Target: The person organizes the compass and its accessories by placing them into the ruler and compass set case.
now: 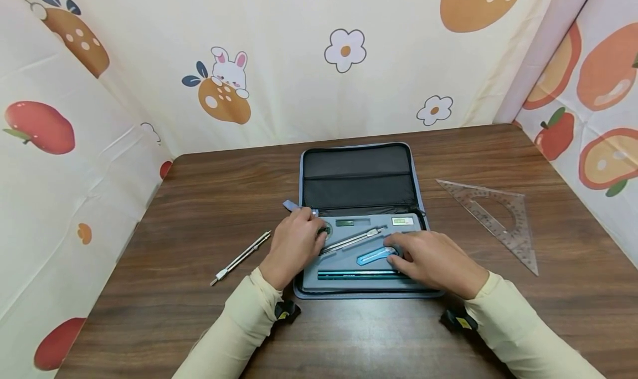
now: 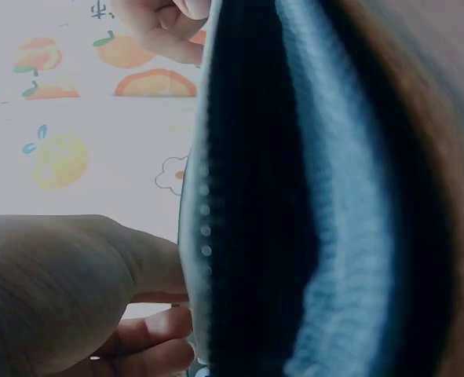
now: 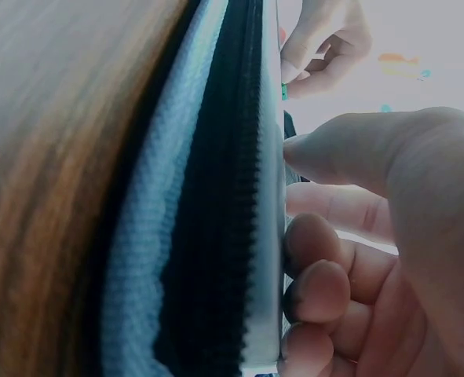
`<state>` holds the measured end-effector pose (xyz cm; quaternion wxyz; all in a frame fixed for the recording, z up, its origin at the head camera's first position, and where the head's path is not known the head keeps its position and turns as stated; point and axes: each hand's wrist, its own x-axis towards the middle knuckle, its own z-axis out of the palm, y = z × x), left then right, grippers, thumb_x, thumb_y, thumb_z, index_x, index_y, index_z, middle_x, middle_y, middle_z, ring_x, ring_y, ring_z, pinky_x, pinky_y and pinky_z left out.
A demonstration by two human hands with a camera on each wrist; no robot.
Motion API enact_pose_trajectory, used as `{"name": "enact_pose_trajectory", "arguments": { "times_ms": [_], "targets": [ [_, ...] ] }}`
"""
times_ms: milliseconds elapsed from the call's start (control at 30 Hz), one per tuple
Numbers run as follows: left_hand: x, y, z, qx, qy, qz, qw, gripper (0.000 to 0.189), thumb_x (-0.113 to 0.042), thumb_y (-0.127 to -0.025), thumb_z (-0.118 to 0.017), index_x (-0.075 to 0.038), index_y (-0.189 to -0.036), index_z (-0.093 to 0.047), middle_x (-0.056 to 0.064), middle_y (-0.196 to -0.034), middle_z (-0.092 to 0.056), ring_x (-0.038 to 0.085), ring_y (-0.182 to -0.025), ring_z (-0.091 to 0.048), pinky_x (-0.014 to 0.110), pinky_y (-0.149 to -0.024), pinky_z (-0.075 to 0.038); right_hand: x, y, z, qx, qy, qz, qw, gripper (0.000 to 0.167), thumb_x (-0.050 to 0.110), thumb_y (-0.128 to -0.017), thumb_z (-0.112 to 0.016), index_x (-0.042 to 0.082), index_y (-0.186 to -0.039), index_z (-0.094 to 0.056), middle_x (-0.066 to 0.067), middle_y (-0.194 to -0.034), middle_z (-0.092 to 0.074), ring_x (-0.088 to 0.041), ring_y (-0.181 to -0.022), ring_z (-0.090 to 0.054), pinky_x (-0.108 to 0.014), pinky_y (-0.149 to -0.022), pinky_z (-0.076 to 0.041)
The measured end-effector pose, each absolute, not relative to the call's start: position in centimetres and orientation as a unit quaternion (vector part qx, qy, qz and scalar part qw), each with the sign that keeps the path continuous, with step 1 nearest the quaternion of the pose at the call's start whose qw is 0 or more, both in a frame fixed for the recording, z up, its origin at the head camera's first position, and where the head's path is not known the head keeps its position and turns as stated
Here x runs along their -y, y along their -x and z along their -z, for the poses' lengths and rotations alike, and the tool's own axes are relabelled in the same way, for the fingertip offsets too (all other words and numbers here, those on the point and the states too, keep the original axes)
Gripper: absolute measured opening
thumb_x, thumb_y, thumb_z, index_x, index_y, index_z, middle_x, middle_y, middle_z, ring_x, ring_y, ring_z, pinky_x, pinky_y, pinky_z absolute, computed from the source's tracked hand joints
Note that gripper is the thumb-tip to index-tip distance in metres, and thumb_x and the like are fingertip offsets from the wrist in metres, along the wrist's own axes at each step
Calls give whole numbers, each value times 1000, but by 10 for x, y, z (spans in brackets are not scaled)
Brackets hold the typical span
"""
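Observation:
On the table lies an open zip case (image 1: 361,178) with a grey tray (image 1: 311,283) in its near half. My left hand (image 1: 294,246) reaches over the tray's left side, thumb and forefinger pinching a small dark-green piece (image 1: 326,230) at a round slot. My right hand (image 1: 433,257) is at the tray's right side, its thumb and forefinger around the right end of a small blue cutter (image 1: 375,256). A silver compass (image 1: 353,240) lies diagonally between the hands, above dark-green pencils (image 1: 361,275). The right wrist view shows curled fingers (image 3: 314,290) against the tray.
Left of the case, a second silver metal compass (image 1: 241,258) lies on the wooden table (image 1: 199,201). To the right is a clear set square (image 1: 503,218). A white eraser (image 1: 402,221) sits in the tray's far right corner. Printed curtains (image 1: 299,91) surround the table.

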<state>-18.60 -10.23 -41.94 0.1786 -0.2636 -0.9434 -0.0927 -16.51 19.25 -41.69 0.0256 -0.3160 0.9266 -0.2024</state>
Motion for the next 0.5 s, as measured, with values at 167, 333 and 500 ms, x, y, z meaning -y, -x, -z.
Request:
{"name": "enact_pose_trajectory", "arguments": {
  "times_ms": [167,333,500],
  "targets": [
    [101,187,420,939,277,97,180,9,-18,-90,-75,-12,-95,-78,4,-83,-59,20,-74,-55,34,-60,-49,-192,165,417,-927,316,201,24,26,29,-95,-70,19,-119,-71,20,-60,-43,2,-51,-38,-24,-45,-32],
    [96,187,419,932,294,104,186,10,-22,-91,-75,-15,-96,-79,1,-83,-62,17,-74,-57,33,-60,-51,-192,166,417,-927,316,201,23,26,29,-95,-69,19,-119,-71,20,-60,-43,2,-51,-38,-24,-45,-33],
    [92,187,421,927,309,117,178,10,-23,-92,-75,-16,-98,-78,-1,-83,-65,16,-73,-61,34,-65,-53,-191,166,416,-928,314,201,26,26,31,-96,-69,20,-119,-71,19,-60,-43,2,-50,-38,-25,-46,-33]
  ]
}}
